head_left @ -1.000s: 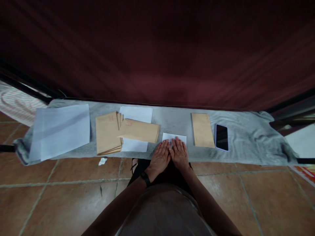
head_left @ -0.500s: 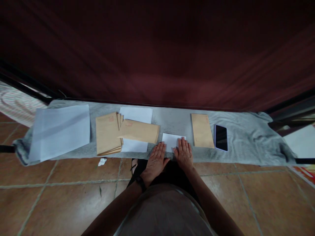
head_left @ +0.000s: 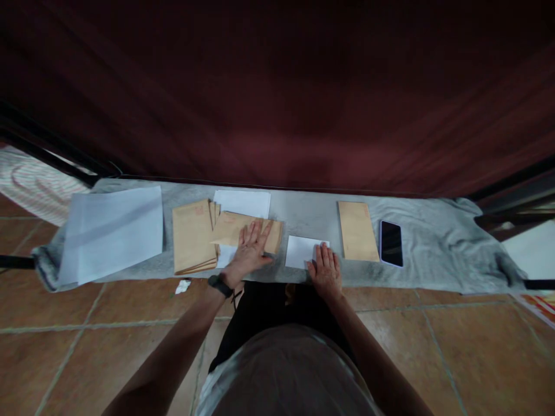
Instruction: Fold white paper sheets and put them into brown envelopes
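A folded white paper (head_left: 301, 250) lies on the grey cloth (head_left: 433, 242) in front of me. My right hand (head_left: 325, 271) rests flat on its near right corner, fingers stretched out. My left hand (head_left: 249, 248), fingers spread, lies on a brown envelope (head_left: 234, 228) that sits crosswise over a white sheet (head_left: 243, 203). To the left of that is a stack of brown envelopes (head_left: 193, 236). A black band is on my left wrist.
A single brown envelope (head_left: 356, 230) and a dark phone (head_left: 391, 242) lie to the right of the folded paper. Large white sheets (head_left: 113, 228) lie at the cloth's left end. A dark red curtain (head_left: 277, 98) hangs behind. The floor is brown tile with a paper scrap (head_left: 182, 285).
My left hand has left the folded paper and moved left onto the crosswise brown envelope. My right hand has stayed on the folded paper, shifting slightly right.
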Demonstrator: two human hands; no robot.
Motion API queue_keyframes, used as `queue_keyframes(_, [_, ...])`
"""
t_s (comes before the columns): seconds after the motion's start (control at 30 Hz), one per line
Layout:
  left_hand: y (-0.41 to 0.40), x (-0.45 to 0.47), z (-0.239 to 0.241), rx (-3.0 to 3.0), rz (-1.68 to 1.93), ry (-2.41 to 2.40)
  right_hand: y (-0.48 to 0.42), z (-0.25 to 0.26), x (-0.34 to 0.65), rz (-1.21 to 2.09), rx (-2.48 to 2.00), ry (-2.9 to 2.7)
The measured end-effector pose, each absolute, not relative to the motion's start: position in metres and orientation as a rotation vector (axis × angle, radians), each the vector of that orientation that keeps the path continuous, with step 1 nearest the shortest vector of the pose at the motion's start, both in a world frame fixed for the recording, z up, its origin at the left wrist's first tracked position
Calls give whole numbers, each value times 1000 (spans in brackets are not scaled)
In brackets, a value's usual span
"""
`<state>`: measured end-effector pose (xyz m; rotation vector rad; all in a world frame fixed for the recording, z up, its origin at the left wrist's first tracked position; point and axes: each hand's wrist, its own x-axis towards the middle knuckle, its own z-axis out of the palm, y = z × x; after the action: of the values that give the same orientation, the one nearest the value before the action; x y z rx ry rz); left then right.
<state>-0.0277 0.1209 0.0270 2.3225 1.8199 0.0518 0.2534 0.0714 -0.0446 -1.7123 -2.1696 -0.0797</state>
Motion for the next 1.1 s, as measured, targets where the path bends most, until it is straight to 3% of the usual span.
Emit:
queue_keyframes(0.33, [187, -36, 32, 2306, -321, 1527, 70, -41, 252, -67, -1744, -2198])
queue_keyframes(1.1, [161, -32, 44, 2438, 79, 1507, 70, -43, 252, -25, -1748, -2181])
